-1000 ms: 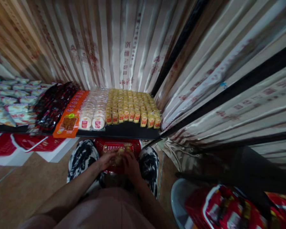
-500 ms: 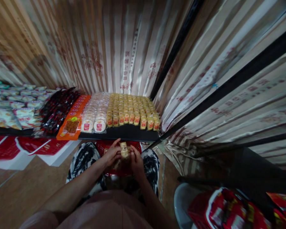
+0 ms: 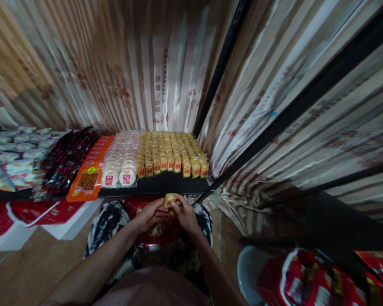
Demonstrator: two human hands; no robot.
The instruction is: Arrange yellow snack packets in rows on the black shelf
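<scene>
My left hand [image 3: 150, 214] and my right hand [image 3: 184, 213] together hold a small yellow snack pack [image 3: 170, 199] just below the front edge of a black shelf [image 3: 166, 185]. Under my hands lies a red basket [image 3: 159, 236] with more packs in it, set between my knees in black-and-white patterned trousers. On the shelf straight ahead, rows of the same yellow packs [image 3: 170, 151] stand with red labels, filling the right end.
Left of the yellow rows lie round white cakes [image 3: 120, 157], an orange packet [image 3: 90, 172], dark red packets [image 3: 65, 155] and pale snack bags [image 3: 6, 153]. Shiny striped curtains hang behind and to the right. Red baskets [image 3: 32, 212] sit under the shelf; red bags [image 3: 315, 276] lie at lower right.
My hands have risen out of the red basket with a yellow pack and moved up toward the shelf's front edge. The view has tilted slightly upward.
</scene>
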